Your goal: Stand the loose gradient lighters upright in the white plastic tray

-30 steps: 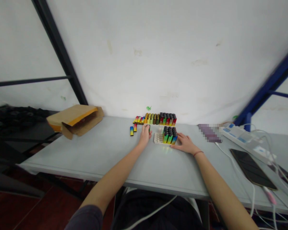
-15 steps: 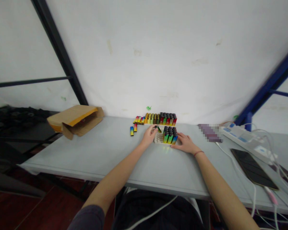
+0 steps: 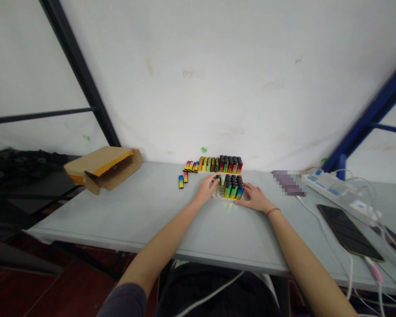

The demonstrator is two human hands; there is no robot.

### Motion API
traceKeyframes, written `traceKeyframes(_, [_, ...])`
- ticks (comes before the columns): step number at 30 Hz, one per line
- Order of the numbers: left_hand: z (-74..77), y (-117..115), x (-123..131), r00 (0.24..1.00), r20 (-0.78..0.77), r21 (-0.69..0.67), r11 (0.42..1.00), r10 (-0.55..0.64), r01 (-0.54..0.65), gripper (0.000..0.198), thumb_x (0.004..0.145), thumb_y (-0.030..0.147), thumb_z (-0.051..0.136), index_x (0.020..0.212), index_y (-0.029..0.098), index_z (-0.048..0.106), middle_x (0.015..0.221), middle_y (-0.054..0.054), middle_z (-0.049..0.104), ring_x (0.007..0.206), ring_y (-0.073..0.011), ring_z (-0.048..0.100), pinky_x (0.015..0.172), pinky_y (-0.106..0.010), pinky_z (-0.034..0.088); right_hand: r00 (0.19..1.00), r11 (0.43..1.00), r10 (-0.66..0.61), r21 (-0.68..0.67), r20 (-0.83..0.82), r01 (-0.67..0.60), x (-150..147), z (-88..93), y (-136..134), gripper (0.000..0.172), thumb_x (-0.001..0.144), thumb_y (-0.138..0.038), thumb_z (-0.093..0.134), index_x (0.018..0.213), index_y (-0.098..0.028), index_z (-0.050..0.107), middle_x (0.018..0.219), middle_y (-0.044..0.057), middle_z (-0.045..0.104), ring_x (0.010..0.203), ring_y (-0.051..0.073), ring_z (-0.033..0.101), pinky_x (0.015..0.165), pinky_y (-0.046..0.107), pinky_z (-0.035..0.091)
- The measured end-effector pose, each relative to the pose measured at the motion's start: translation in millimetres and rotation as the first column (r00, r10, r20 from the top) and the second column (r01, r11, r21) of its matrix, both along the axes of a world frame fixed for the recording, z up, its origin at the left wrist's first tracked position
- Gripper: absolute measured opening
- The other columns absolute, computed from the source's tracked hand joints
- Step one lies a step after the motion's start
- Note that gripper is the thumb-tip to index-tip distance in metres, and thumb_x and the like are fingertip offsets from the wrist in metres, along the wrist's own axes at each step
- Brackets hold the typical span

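A pale grey folding table (image 3: 119, 220) stands before a scuffed white wall (image 3: 237, 88), with a black metal frame bar (image 3: 77, 72) to the left and a blue metal frame bar (image 3: 379, 92) to the right. On the table's left lies a torn brown cardboard carton (image 3: 102, 167) with a yellow inner face. On its right are a white power strip (image 3: 333, 189), a black smartphone (image 3: 350, 233) and white cables (image 3: 330, 233). A purple object (image 3: 288, 182) beside the strip is pixelated and cannot be identified.

At mid-table, a long row of rainbow-gradient disposable lighters (image 3: 214, 164) stands or leans along the back. Below it, a block of upright lighters (image 3: 232, 187) sits in a white moulded tray (image 3: 218, 192), whose left end shows empty cells. Two loose lighters (image 3: 183, 179) lie just left of these.

The hands are apart, with the tray between them. The left hand (image 3: 205, 189) is at the tray's left end, its fingertips (image 3: 214, 179) against a dark-topped lighter (image 3: 218, 179); whether it grips this lighter cannot be determined. The right hand (image 3: 255, 198) rests open on the table, just right of the tray.
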State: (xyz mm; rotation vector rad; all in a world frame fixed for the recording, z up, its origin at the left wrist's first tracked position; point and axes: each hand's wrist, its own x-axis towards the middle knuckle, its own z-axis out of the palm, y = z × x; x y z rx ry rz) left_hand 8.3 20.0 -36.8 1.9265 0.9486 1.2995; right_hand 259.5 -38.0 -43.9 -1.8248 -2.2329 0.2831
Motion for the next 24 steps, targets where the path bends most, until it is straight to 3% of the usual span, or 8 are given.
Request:
traceKeyframes(8, [0.9, 0.7, 3.4, 0.999, 0.029, -0.061, 0.998, 0.037, -0.035, 0.030, 0.093, 0.026, 0.060, 0.122, 0.023, 0.066, 0.115, -0.007, 0.071, 0.092, -0.0185, 0.066, 0.095, -0.035, 0.053, 0.993, 0.989, 0.066, 0.135, -0.099, -0.052, -0.4, -4.0, 4.3, 0.088, 0.076, -0.066, 0.072, 0.146, -0.015, 0.056, 0.155, 0.020, 0.052, 0.149, 0.040, 0.039, 0.123, 0.056, 0.031])
traceKeyframes(13, [0.4, 3.2, 1.5, 1.000, 0.008, -0.003, 1.000, 0.030, -0.030, 0.021, 0.095, 0.024, 0.057, 0.112, 0.023, 0.069, 0.117, -0.007, 0.072, 0.106, -0.0217, 0.067, 0.103, -0.035, 0.050, 0.932, 0.970, 0.221, 0.165, -0.288, -0.179, -6.5, 7.4, 1.1, 0.072, 0.079, -0.053, 0.073, 0.140, -0.017, 0.059, 0.141, 0.014, 0.065, 0.126, 0.034, 0.061, 0.112, 0.047, 0.046])
traceKeyframes(19, [0.5, 4.5, 3.6, 0.997, -0.035, 0.074, 0.995, 0.065, -0.062, 0.022, 0.096, 0.022, 0.055, 0.112, 0.022, 0.069, 0.120, -0.008, 0.072, 0.110, -0.0221, 0.066, 0.105, -0.036, 0.048, 0.952, 0.994, 0.100, 0.080, -0.290, -0.080, -7.9, 6.0, -0.3, 0.074, 0.077, -0.048, 0.076, 0.141, -0.016, 0.057, 0.128, 0.012, 0.072, 0.112, 0.034, 0.065, 0.102, 0.048, 0.051])
traceKeyframes(24, [1.2, 4.8, 3.4, 0.997, -0.057, 0.077, 0.996, 0.055, -0.051, 0.022, 0.097, 0.022, 0.055, 0.113, 0.022, 0.070, 0.117, -0.008, 0.072, 0.105, -0.0213, 0.067, 0.098, -0.034, 0.052, 0.958, 0.995, 0.096, 0.064, -0.269, -0.082, -6.4, 3.8, 0.1, 0.072, 0.078, -0.048, 0.076, 0.140, -0.016, 0.058, 0.125, 0.011, 0.072, 0.109, 0.033, 0.064, 0.100, 0.046, 0.051])
